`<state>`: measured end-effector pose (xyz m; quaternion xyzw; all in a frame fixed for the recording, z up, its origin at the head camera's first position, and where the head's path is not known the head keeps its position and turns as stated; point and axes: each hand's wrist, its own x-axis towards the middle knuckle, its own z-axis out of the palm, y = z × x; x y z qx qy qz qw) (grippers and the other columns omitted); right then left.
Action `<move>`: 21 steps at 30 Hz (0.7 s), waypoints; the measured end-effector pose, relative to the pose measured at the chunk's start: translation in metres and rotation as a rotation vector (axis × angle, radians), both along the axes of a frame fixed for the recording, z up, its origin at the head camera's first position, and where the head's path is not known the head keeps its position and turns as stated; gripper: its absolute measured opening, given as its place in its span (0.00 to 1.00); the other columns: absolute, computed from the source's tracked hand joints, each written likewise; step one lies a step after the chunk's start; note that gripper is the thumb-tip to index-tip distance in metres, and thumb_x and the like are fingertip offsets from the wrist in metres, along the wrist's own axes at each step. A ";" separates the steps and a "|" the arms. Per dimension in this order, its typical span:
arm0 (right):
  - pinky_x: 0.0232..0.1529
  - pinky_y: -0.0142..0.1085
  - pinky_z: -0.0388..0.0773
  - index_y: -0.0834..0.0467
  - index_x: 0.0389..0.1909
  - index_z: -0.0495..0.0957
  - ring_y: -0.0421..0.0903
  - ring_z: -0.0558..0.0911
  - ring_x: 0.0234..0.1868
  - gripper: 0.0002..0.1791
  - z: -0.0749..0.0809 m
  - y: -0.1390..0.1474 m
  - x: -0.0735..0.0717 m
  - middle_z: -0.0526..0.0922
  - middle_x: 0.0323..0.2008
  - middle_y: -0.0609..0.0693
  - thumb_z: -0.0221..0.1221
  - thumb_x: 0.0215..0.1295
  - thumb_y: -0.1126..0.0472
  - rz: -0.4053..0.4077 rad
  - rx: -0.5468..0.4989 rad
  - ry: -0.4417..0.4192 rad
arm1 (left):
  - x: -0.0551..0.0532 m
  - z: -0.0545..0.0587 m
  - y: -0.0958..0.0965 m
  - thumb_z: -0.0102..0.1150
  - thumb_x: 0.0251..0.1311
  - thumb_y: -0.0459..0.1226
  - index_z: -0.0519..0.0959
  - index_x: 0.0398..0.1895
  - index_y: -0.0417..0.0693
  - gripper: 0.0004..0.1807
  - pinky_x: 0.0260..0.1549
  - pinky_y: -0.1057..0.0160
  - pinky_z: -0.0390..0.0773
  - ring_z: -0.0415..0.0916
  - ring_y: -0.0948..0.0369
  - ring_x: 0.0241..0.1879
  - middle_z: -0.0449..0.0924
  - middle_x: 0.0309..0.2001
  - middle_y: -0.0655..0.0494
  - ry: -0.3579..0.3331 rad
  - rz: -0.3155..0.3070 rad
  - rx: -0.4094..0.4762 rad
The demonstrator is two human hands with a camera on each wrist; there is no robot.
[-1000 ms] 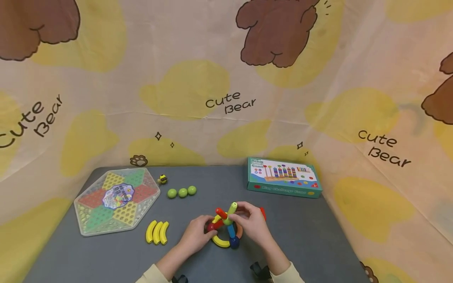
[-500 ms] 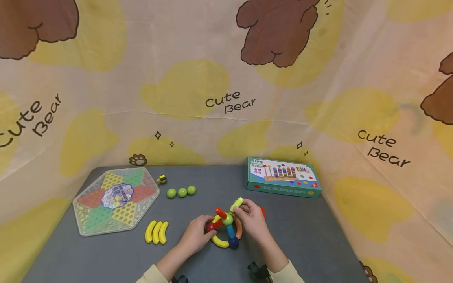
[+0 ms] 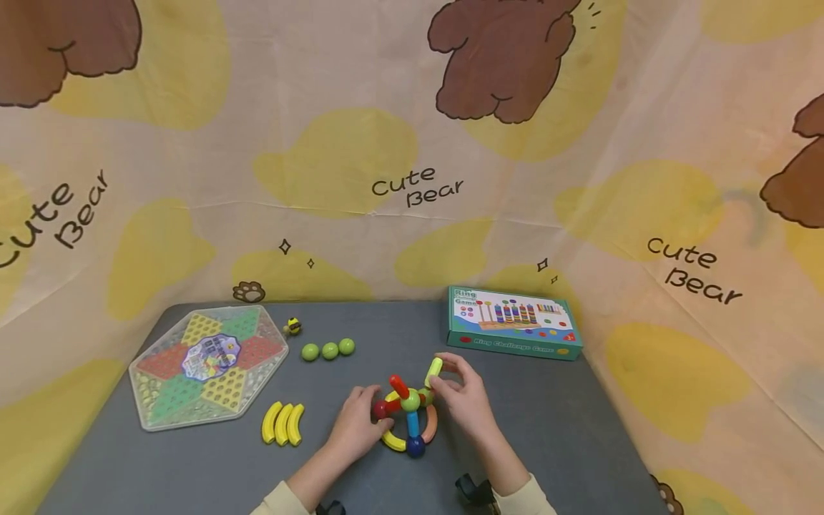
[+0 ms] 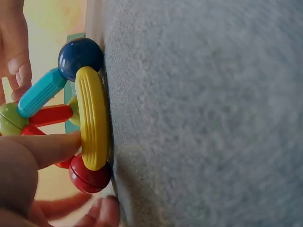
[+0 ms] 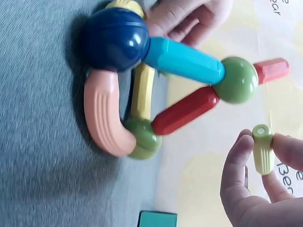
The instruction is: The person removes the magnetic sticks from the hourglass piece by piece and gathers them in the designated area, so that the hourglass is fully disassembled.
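Observation:
A frame of magnetic balls and sticks stands on the table: a red ball (image 3: 380,409), navy ball (image 3: 415,447) and green ball (image 5: 145,138) at its base, joined by curved yellow (image 4: 93,118) and pink sticks (image 5: 105,113). Straight blue (image 3: 413,425) and red sticks slope up to a top green ball (image 3: 410,400), from which another red stick (image 3: 399,387) points up. My left hand (image 3: 359,423) grips the frame at the red ball, one digit touching the yellow stick. My right hand (image 3: 465,398) pinches a light green stick (image 5: 263,153) between fingertips, apart from the top ball.
Three curved yellow sticks (image 3: 281,423) and three green balls (image 3: 330,350) lie to the left. Beyond them are a Chinese checkers board (image 3: 209,368) and a small bee figure (image 3: 293,326). A green game box (image 3: 513,323) sits at back right, before a bear-print cloth (image 3: 335,164).
My right hand has drawn the light green stick from the top green ball, up and to the right. The frame has shifted slightly left and turned, with my left hand still on it.

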<state>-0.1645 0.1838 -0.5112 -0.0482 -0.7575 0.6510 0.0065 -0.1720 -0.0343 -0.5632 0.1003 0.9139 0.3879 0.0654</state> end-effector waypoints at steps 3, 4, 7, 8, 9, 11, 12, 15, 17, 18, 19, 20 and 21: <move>0.47 0.48 0.84 0.50 0.63 0.76 0.55 0.87 0.42 0.23 -0.001 0.006 0.000 0.78 0.52 0.60 0.64 0.68 0.61 -0.006 0.018 0.003 | 0.001 0.001 0.000 0.78 0.50 0.39 0.78 0.56 0.40 0.30 0.41 0.53 0.80 0.75 0.55 0.40 0.76 0.43 0.49 -0.017 0.019 -0.012; 0.47 0.49 0.84 0.50 0.63 0.76 0.56 0.87 0.41 0.23 -0.001 0.008 0.000 0.78 0.51 0.60 0.64 0.68 0.61 -0.010 0.025 0.003 | 0.001 0.001 0.000 0.77 0.50 0.38 0.78 0.54 0.40 0.28 0.38 0.56 0.79 0.74 0.57 0.38 0.75 0.41 0.51 -0.009 0.019 -0.010; 0.45 0.47 0.84 0.51 0.64 0.76 0.58 0.86 0.40 0.24 -0.001 0.016 0.000 0.81 0.47 0.59 0.65 0.68 0.61 -0.017 0.062 0.004 | 0.002 0.000 -0.001 0.75 0.52 0.35 0.80 0.54 0.40 0.25 0.32 0.63 0.74 0.72 0.61 0.33 0.75 0.38 0.53 0.043 0.007 0.006; 0.44 0.46 0.84 0.51 0.64 0.76 0.58 0.86 0.40 0.24 -0.001 0.018 0.000 0.82 0.47 0.58 0.65 0.68 0.61 -0.020 0.071 0.003 | 0.002 0.000 -0.001 0.74 0.53 0.34 0.80 0.55 0.40 0.24 0.31 0.65 0.74 0.72 0.62 0.33 0.75 0.38 0.53 0.057 0.005 0.011; 0.44 0.45 0.85 0.51 0.64 0.76 0.58 0.86 0.40 0.24 0.000 0.021 0.000 0.82 0.46 0.58 0.65 0.68 0.62 -0.023 0.077 -0.001 | 0.002 0.000 -0.001 0.74 0.54 0.34 0.80 0.55 0.41 0.24 0.31 0.66 0.74 0.72 0.63 0.33 0.75 0.38 0.54 0.067 0.002 0.014; 0.43 0.44 0.85 0.53 0.64 0.75 0.59 0.86 0.39 0.25 0.001 0.026 0.001 0.83 0.45 0.58 0.65 0.67 0.62 -0.026 0.084 -0.002 | 0.002 0.000 -0.001 0.75 0.53 0.35 0.79 0.57 0.41 0.27 0.32 0.65 0.74 0.71 0.63 0.33 0.75 0.38 0.53 0.068 -0.009 0.015; 0.43 0.44 0.85 0.53 0.64 0.75 0.58 0.86 0.38 0.25 0.001 0.028 0.001 0.83 0.45 0.58 0.66 0.67 0.62 -0.028 0.086 -0.001 | 0.002 0.000 -0.001 0.76 0.52 0.36 0.79 0.57 0.41 0.27 0.32 0.65 0.73 0.71 0.62 0.34 0.75 0.38 0.54 0.053 -0.013 0.015; 0.42 0.46 0.84 0.54 0.63 0.76 0.58 0.86 0.37 0.25 0.003 0.035 0.001 0.84 0.45 0.58 0.66 0.66 0.63 -0.037 0.088 0.002 | 0.001 0.001 -0.002 0.78 0.50 0.38 0.79 0.57 0.42 0.30 0.31 0.65 0.71 0.69 0.62 0.33 0.73 0.37 0.54 0.007 -0.029 0.014; 0.40 0.46 0.84 0.54 0.63 0.76 0.58 0.86 0.37 0.24 0.003 0.040 0.000 0.85 0.45 0.58 0.66 0.66 0.63 -0.044 0.102 -0.002 | 0.000 0.001 -0.002 0.78 0.49 0.37 0.79 0.58 0.41 0.31 0.31 0.64 0.71 0.69 0.61 0.34 0.73 0.37 0.54 -0.004 -0.038 0.018; 0.39 0.46 0.84 0.54 0.63 0.76 0.58 0.86 0.37 0.24 0.003 0.042 0.000 0.86 0.46 0.58 0.66 0.66 0.63 -0.047 0.111 -0.006 | 0.000 0.001 -0.002 0.78 0.49 0.36 0.79 0.58 0.42 0.30 0.32 0.64 0.72 0.70 0.61 0.34 0.74 0.38 0.54 -0.004 -0.040 0.022; 0.38 0.45 0.83 0.54 0.63 0.77 0.59 0.86 0.38 0.24 0.003 0.045 -0.001 0.86 0.46 0.58 0.66 0.66 0.63 -0.050 0.121 -0.012 | 0.000 0.002 -0.002 0.77 0.50 0.35 0.78 0.58 0.42 0.30 0.32 0.64 0.73 0.71 0.61 0.35 0.74 0.38 0.54 -0.004 -0.039 0.024; 0.37 0.43 0.83 0.54 0.63 0.77 0.59 0.86 0.38 0.24 0.003 0.047 -0.001 0.86 0.46 0.58 0.66 0.66 0.63 -0.055 0.132 -0.021 | -0.001 0.001 -0.002 0.77 0.50 0.34 0.78 0.58 0.42 0.30 0.33 0.63 0.74 0.71 0.60 0.36 0.75 0.39 0.54 0.001 -0.037 0.025; 0.37 0.42 0.83 0.55 0.62 0.78 0.58 0.87 0.39 0.23 0.003 0.050 -0.002 0.86 0.46 0.58 0.66 0.66 0.63 -0.059 0.144 -0.029 | -0.001 0.002 -0.002 0.76 0.51 0.34 0.78 0.58 0.42 0.30 0.34 0.62 0.76 0.72 0.60 0.36 0.76 0.39 0.54 0.002 -0.031 0.028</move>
